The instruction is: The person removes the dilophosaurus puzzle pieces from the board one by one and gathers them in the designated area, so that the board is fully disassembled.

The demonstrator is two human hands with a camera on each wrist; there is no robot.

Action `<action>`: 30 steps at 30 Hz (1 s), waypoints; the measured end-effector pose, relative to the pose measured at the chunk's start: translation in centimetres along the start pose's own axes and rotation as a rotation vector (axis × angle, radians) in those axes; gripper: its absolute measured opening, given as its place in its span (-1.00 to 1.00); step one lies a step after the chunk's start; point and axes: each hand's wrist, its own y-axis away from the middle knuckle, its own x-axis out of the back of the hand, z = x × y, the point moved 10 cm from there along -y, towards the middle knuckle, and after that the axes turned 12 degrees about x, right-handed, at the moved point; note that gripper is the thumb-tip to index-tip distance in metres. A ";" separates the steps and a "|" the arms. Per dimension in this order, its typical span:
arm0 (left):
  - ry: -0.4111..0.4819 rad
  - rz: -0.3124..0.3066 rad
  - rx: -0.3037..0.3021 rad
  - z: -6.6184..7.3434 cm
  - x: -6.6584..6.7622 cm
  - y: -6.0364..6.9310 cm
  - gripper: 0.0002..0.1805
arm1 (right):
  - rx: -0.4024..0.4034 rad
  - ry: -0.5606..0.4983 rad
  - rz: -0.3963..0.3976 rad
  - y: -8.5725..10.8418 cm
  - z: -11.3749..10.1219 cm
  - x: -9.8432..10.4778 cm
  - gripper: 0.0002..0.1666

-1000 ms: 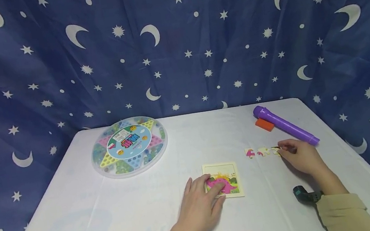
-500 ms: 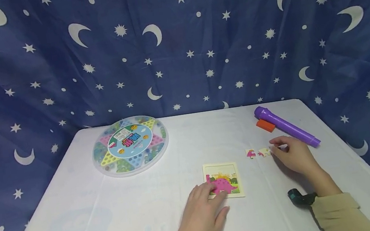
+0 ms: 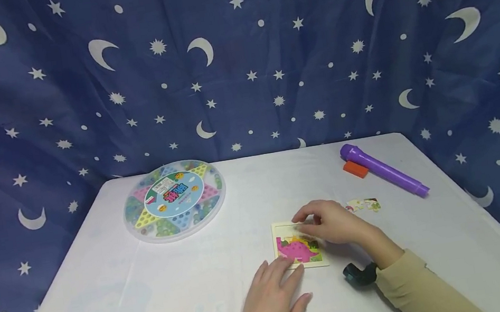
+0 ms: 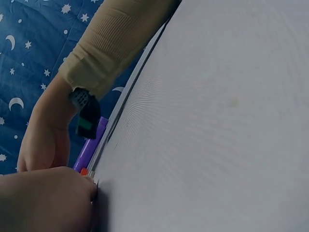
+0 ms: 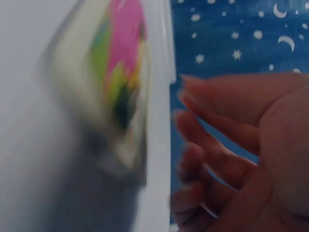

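The jigsaw puzzle board (image 3: 299, 250) lies flat on the white table, with a pink dinosaur picture in its lower part and a bare upper strip. My left hand (image 3: 270, 302) lies at the board's lower left, fingers extended and tips at its edge. Over the upper right of the board hovers my right hand (image 3: 333, 223), thumb and fingers bent and apart. No piece shows between its fingers in the right wrist view, where the board (image 5: 72, 72) is blurred. Two loose puzzle pieces, one pale (image 3: 355, 205) and one darker-edged (image 3: 372, 205), lie right of that hand.
A purple microphone-shaped tube (image 3: 383, 170) lies at the back right, beside an orange block (image 3: 356, 169). A round Chinese checkers set (image 3: 175, 201) stands at the back left. Behind the table (image 3: 154, 297) hangs a blue star-patterned curtain (image 3: 237, 62).
My right hand has moved left from the loose pieces to the board, uncovering the rightmost piece. The leftmost pink piece is no longer visible. My left hand has drawn back slightly toward the board's lower edge.
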 end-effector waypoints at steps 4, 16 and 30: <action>0.014 -0.032 0.008 -0.1 -0.3 0.1 -0.46 | 0.010 -0.048 -0.107 -1.1 -1.1 -2.1 -0.72; 0.027 -0.035 0.005 -0.2 0.1 -0.1 -0.52 | 0.037 -0.017 -0.107 -1.5 -1.1 -3.6 -0.74; 0.027 -0.016 -0.001 -0.3 0.3 -0.1 -0.53 | 0.054 -0.014 -0.132 -1.6 -1.6 -4.5 -0.76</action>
